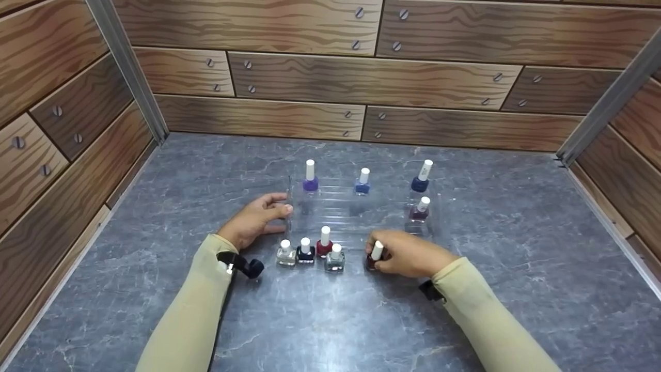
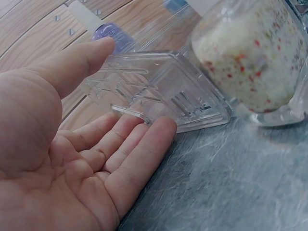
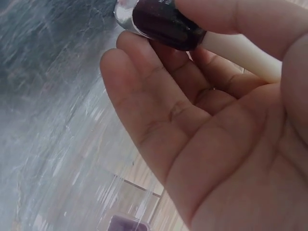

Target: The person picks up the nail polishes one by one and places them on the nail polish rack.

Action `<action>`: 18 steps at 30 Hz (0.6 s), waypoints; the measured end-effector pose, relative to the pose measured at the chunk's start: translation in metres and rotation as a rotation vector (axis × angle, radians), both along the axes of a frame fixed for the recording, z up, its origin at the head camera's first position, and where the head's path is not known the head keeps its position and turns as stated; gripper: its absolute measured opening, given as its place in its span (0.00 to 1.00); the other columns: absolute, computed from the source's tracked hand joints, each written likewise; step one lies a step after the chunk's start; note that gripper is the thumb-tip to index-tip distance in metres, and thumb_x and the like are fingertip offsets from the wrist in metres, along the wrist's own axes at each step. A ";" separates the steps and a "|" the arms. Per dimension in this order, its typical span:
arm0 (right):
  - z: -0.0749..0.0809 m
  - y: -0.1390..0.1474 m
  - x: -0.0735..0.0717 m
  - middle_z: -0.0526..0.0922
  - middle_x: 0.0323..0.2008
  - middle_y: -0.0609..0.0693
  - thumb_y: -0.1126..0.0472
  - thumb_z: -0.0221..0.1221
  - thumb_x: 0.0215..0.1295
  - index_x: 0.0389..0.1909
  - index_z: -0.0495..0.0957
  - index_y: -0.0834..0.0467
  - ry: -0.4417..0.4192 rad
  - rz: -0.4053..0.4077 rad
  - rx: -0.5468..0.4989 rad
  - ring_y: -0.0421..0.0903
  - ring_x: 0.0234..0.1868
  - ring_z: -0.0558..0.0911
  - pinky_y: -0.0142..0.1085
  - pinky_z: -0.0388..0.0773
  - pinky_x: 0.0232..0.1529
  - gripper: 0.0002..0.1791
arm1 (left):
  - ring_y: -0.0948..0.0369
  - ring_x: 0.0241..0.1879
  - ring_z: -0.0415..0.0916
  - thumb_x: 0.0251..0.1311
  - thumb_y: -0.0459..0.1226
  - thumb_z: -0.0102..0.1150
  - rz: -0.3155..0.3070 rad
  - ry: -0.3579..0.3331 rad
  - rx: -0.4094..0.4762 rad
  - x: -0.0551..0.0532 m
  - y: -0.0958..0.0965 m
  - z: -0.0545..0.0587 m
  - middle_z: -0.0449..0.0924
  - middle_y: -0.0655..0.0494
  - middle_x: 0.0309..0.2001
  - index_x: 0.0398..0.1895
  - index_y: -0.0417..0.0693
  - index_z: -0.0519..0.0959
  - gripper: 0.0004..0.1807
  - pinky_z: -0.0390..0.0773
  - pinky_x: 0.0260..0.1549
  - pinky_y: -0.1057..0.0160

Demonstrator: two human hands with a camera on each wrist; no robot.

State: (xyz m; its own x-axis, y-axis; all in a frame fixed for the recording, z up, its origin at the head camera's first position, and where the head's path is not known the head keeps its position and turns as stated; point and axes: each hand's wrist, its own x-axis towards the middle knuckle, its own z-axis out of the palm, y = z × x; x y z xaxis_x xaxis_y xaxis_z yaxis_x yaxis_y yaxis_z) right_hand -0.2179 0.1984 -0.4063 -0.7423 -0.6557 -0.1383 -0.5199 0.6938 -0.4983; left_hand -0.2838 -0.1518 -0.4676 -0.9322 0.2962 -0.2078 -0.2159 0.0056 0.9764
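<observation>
A clear plastic display rack (image 1: pixel 330 211) lies in the middle, and my left hand (image 1: pixel 258 216) is at its left end. In the left wrist view the thumb lies along the rack's upper side, with the other fingers loosely extended by the near edge. My right hand (image 1: pixel 408 252) pinches a dark nail polish bottle (image 3: pixel 166 24) with a white cap, in front of the rack. On the rack stand a purple bottle (image 1: pixel 310 184), a blue bottle (image 1: pixel 362 187), a navy bottle (image 1: pixel 420 184) and a plum bottle (image 1: pixel 419 213).
Between the hands, near the rack's front, stand a speckled bottle (image 1: pixel 286 256), a black bottle (image 1: pixel 305 253), a red bottle (image 1: pixel 324 249) and a glittery grey bottle (image 1: pixel 335 261). Wood-patterned walls (image 1: pixel 299 77) enclose the grey marbled table (image 1: pixel 320 325).
</observation>
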 end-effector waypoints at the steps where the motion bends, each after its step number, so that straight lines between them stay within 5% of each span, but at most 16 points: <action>1: -0.001 0.000 0.000 0.81 0.39 0.47 0.66 0.67 0.63 0.45 0.77 0.56 0.003 0.001 -0.002 0.42 0.40 0.79 0.37 0.83 0.44 0.12 | 0.48 0.62 0.73 0.67 0.40 0.68 0.001 -0.001 0.001 0.000 0.000 0.000 0.70 0.41 0.62 0.76 0.41 0.62 0.39 0.82 0.62 0.51; 9: -0.002 0.002 -0.005 0.84 0.38 0.46 0.69 0.67 0.60 0.43 0.79 0.56 0.078 0.019 -0.064 0.42 0.38 0.81 0.35 0.85 0.41 0.13 | 0.48 0.62 0.73 0.68 0.39 0.67 0.007 -0.009 0.007 0.001 0.000 -0.002 0.70 0.42 0.61 0.76 0.40 0.62 0.37 0.81 0.63 0.51; 18: 0.006 0.006 -0.008 0.89 0.39 0.52 0.65 0.71 0.62 0.44 0.80 0.58 0.012 -0.091 -0.313 0.45 0.39 0.87 0.31 0.88 0.41 0.12 | 0.49 0.60 0.74 0.67 0.39 0.67 0.008 -0.008 0.009 0.000 0.000 -0.001 0.71 0.43 0.60 0.75 0.40 0.62 0.37 0.82 0.62 0.51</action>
